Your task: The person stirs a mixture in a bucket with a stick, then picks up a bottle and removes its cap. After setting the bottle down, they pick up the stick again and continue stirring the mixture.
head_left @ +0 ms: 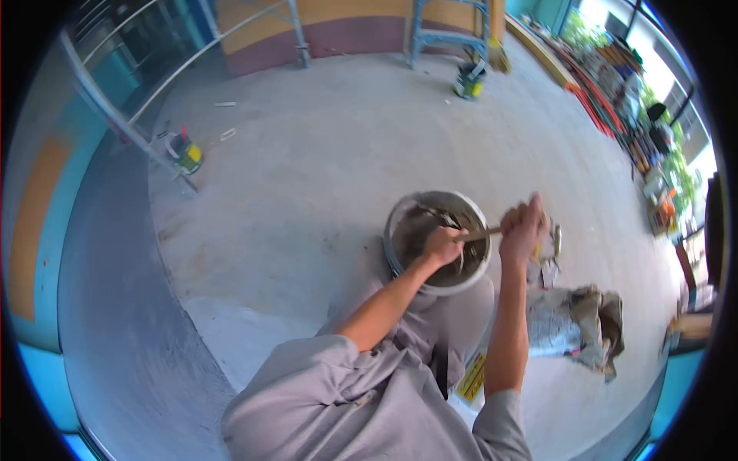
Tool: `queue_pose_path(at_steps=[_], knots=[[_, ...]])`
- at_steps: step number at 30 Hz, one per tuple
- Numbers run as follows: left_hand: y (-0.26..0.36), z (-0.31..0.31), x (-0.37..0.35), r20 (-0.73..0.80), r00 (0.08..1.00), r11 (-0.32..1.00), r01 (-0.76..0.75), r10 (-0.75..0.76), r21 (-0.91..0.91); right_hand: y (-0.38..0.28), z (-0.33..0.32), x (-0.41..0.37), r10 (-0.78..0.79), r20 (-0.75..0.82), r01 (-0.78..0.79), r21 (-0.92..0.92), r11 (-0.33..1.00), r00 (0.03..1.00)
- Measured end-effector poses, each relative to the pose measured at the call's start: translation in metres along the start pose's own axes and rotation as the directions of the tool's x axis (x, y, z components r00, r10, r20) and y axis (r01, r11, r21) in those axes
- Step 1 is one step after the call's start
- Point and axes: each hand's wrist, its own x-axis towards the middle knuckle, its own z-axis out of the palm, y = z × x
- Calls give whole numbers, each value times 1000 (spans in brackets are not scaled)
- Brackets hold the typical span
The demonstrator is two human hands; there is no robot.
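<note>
A round bucket (450, 290) stands on the floor between my knees, with a wet brown-grey mix inside. Across its opening runs a wooden stick (483, 233), held in both hands. Lower on the stick, my left hand (443, 246) is closed over the bucket. My right hand (524, 227) grips the stick's upper end, to the right of the rim. What the lower end of the stick looks like is blurred inside the bucket.
To my right lies a crumpled open sack (596, 323). Small green-yellow buckets (186, 155) stand farther off. A blue ladder (450, 37) and metal scaffold (123, 123) are ahead. Piled materials (615, 92) line the right side.
</note>
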Motion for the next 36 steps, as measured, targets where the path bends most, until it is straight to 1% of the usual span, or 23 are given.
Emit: queue_pose_path(at_steps=[1, 3, 5, 6, 8, 10, 11, 12, 13, 14, 15, 18, 20, 21, 23, 24, 25, 27, 28, 31, 33, 34, 36], knots=[[4, -5, -10, -7, 1000, 1000, 20, -20, 6, 0, 4, 4, 54, -9, -54, 13, 998, 998], [14, 2, -26, -37, 994, 994, 101, -103, -51, -13, 32, 6, 83, -34, -86, -112, 990, 996], [32, 15, -28, -44, 991, 980, 115, -123, -164, -14, 35, 8, 69, 53, -51, -290, 956, 996], [40, 21, -24, -56, 989, 968, 120, -136, -221, -12, 36, 6, -1, 119, 46, -375, 926, 993], [39, 35, -6, -165, 986, 944, -54, 0, -326, -6, 32, -9, -90, 263, 221, -522, 824, 961], [27, 45, 13, -193, 979, 899, -22, -70, -437, -3, 28, -15, -210, 257, 311, -464, 830, 943], [23, 40, 19, -154, 985, 925, 14, -78, -380, -2, 25, -16, -269, 254, 358, -435, 826, 929], [18, 34, 26, -115, 990, 947, 46, -86, -318, 0, 14, -10, -193, 207, 258, -361, 896, 959], [12, 20, 27, -50, 999, 992, -15, 8, -124, -1, 12, -5, -159, 174, 207, -303, 930, 972], [7, 14, 25, -68, 994, 989, -88, 81, -115, -3, 12, -1, -120, 137, 151, -239, 959, 983], [1, 7, 17, -15, 999, 997, -48, 48, -66, -5, 13, 2, -78, 100, 94, -170, 981, 992], [7, -8, -10, -24, 998, 996, 55, -57, -76, -2, 23, 7, 43, 83, -34, -108, 994, 996], [20, -3, -26, -91, 988, 986, 114, -126, -122, -12, 34, 4, 58, 107, -38, -183, 982, 993], [27, 0, -28, -57, 985, 978, 150, -160, -144, -14, 38, 4, 64, 125, -35, -221, 975, 990], [39, 16, -29, -100, 981, 949, 133, -167, -286, -17, 41, -9, 22, 182, 50, -381, 923, 983], [42, 22, -23, -166, 982, 944, 33, -92, -329, -19, 41, -14, 6, 218, 97, -457, 884, 976], [41, 29, -15, -232, 972, 929, -64, -23, -363, -17, 38, -19, -79, 273, 199, -447, 872, 959], [29, 34, 3, -245, 967, 935, -152, 73, -320, -10, 26, -25, -248, 369, 396, -409, 822, 896], [15, 34, 11, -191, 977, 957, -139, 91, -254, -8, 20, -24, -223, 271, 317, -384, 867, 937], [8, 17, 5, -96, 991, 992, -101, 94, -77, -7, 3, -12, -126, 137, 138, -84, 987, 983], [9, 7, -11, -59, 994, 996, -88, 89, 13, -7, -9, -4, -25, 137, 25, 3, 1000, 990], [8, 9, -21, -86, 995, 998, -51, 54, 31, -7, -11, -1, 25, 143, -32, 43, 999, 989], [25, 10, -33, -111, 994, 999, 0, -5, -38, -17, -2, -1, 52, 160, -47, -33, 998, 986]])
